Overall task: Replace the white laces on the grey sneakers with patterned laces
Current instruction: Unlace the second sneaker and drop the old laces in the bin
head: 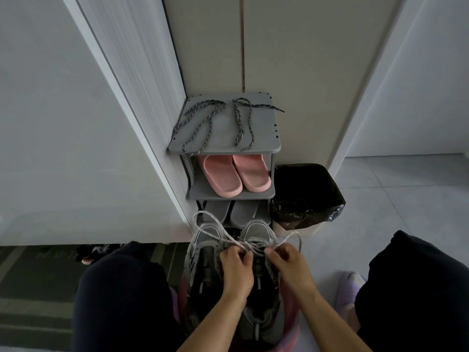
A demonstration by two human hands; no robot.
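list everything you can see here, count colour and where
patterned laces: 2, dark grey with pale flecks, loose on top of the rack
rack: 1, grey, against the wall in the corner
pink slides: 2, pink, middle shelf
grey slides: 2, grey, bottom shelf
bin: 1, black bag liner, floor right of the rack
sneakers: 2, grey, side by side in front of the rack
white laces: white, looped above the sneakers, count unclear
left hand: 1, grip on a white lace over the sneakers
right hand: 1, grip on a white lace beside the left
knees: 2, dark trousers, either side of the sneakers
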